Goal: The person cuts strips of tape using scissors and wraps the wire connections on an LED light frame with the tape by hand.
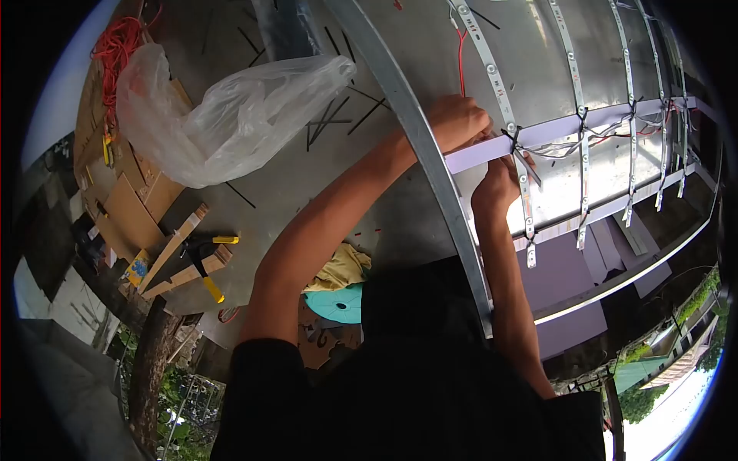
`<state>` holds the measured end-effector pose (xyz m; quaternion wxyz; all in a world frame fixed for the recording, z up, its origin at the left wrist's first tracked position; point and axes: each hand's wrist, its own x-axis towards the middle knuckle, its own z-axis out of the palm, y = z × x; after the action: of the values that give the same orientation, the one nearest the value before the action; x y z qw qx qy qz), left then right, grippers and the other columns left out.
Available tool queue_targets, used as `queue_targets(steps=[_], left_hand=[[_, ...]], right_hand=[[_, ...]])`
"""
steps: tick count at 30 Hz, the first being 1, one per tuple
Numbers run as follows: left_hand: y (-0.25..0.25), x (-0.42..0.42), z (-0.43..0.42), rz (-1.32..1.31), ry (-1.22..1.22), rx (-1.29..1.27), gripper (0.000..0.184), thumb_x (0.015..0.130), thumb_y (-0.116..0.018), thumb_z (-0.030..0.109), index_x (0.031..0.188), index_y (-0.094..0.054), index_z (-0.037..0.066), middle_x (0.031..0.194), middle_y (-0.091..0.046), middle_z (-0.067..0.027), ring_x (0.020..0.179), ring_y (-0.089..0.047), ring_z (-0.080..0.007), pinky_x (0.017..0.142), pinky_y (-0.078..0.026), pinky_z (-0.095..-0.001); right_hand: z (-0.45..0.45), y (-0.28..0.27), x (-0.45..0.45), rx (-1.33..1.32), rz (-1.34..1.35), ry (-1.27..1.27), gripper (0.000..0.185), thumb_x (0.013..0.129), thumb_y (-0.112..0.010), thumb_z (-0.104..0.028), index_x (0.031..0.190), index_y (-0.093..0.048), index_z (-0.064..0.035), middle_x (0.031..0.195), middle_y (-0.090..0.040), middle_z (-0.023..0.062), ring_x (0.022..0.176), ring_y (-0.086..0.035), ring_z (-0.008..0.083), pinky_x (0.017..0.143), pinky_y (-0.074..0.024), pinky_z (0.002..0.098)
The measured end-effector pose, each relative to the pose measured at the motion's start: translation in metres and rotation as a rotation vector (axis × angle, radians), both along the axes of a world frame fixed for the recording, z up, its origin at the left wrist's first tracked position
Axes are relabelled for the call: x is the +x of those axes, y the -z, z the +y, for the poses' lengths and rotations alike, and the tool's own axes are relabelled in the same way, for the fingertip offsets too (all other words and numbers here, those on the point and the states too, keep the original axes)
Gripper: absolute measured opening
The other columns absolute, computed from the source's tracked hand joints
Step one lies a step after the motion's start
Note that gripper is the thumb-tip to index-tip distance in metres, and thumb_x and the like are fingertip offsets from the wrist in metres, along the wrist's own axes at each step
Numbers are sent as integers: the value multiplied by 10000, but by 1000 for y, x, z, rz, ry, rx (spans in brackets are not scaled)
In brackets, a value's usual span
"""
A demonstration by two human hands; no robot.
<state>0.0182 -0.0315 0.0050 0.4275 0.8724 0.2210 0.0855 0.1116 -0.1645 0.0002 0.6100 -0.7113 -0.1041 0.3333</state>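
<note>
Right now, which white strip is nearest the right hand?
The leftmost strip, beside the right hand; the next strip and the rest lie farther right.

Head view. The left hand (460, 123), its fingers curled, lies at the far edge of a lavender bar (555, 134); the right hand (494, 188) reaches the near edge, fingertips partly hidden. Just right of both hands, a light strip (498, 88) crosses the bar at a black tie (514, 140); further strips stand beyond it. A curved metal rim (401, 100) passes over the left wrist. Left of the hands, loose black ties (329, 121) and a clear plastic bag (238, 115) lie on the table (415, 227); a red wire (461, 65) runs above the left hand.
</note>
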Motion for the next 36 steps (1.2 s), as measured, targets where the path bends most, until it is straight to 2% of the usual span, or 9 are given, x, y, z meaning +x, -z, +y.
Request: queue_targets(steps=[5, 9, 13, 15, 17, 19, 23, 29, 36], left_hand=[[-13, 2, 4, 107, 34, -73, 158, 816, -639, 157, 892, -726, 48, 784, -700, -142, 766, -679, -312, 710, -528, -413], [-13, -7, 0, -87, -129, -107, 210, 771, -706, 110, 973, -728, 58, 863, -714, -143, 794, -689, -311, 733, -541, -382], [-13, -29, -1, -192, -341, -583, 310, 822, -700, 78, 1124, -676, 13, 970, -729, -113, 785, -698, -172, 720, -545, -298], [-28, -50, -12, -298, -563, -637, 279, 835, -668, 51, 1112, -669, 12, 962, -720, -115, 819, -697, -170, 691, -538, -278], [-34, -74, -32, -385, -667, -409, 318, 856, -646, 13, 1174, -631, 12, 1049, -699, -100, 814, -688, -153, 691, -536, -263], [-40, -100, -65, -298, -780, -551, 440, 858, -656, 8, 1284, -549, 27, 1177, -642, -101, 829, -664, -142, 690, -536, -260], [-57, -140, -160, -316, -913, -582, 578, 842, -672, -10, 1372, -451, 57, 1308, -551, -104, 854, -621, -138, 710, -522, -243], [-67, -175, -288, -231, -951, -630, 584, 839, -653, -26, 1372, -425, 48, 1276, -534, -110, 819, -610, -114, 673, -487, -216], [-106, -135, -282, -322, -849, -377, 511, 827, -640, -31, 1305, -472, 34, 1163, -554, -98, 783, -597, -140, 640, -476, -238]], right_hand=[[-10, 24, 13, 91, 6, -86, 384, 803, -635, 116, 1054, -392, -41, 902, -591, 69, 842, -583, 125, 818, -479, 283], [-4, 12, 12, 94, 24, -190, 256, 835, -623, 104, 1016, -485, -13, 988, -649, 117, 944, -611, 149, 904, -479, 318], [-2, -4, 11, 78, -87, -378, 212, 872, -604, 37, 1078, -556, 36, 969, -657, 98, 945, -606, 159, 851, -482, 303], [0, -5, 1, 194, 383, -85, 263, 847, -617, 34, 1102, -557, 50, 1029, -643, 82, 938, -611, 175, 854, -474, 295], [1, -20, -3, 18, 446, -80, 302, 886, -604, -38, 1166, -498, 6, 1125, -617, 119, 1046, -601, 215, 958, -446, 361], [0, -27, -4, -179, 577, -75, 390, 844, -664, -43, 1164, -445, -2, 1100, -625, 131, 1005, -624, 215, 913, -478, 351], [-32, -58, 5, -121, 758, -407, 210, 882, -635, -96, 1047, -530, -20, 1034, -661, 114, 947, -640, 177, 844, -504, 293], [-99, -146, 22, -50, 190, -527, 162, 907, -633, -128, 1016, -559, -33, 1038, -682, 116, 947, -630, 151, 839, -478, 274], [-222, -209, 43, 113, -21, -191, 72, 919, -608, -25, 923, -548, 14, 883, -670, 81, 879, -655, 139, 822, -512, 275]])
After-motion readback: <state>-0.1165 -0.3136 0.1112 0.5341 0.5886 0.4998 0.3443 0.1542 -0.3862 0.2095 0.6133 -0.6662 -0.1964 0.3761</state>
